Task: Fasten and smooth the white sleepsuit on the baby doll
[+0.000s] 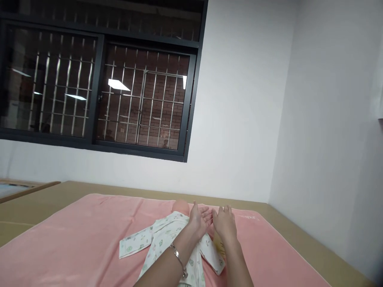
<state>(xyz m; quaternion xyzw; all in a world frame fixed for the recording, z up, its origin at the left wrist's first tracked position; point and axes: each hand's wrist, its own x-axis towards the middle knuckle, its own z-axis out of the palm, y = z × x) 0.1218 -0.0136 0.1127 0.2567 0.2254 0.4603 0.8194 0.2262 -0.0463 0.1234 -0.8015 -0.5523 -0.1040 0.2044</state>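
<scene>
A baby doll lies on a pink blanket, its bare head pointing away from me. It wears a white printed baby garment with the sleeves spread out to both sides. My left hand, with a silver bracelet on the wrist, hovers over the doll's chest, palm turned up and fingers stretched out. My right hand is just beside it, fingers extended and slightly apart, above the garment's right sleeve. Neither hand holds anything.
The blanket covers a tan mattress or platform that runs to the white walls. A dark barred window fills the upper left. A wooden-framed edge shows at the far left.
</scene>
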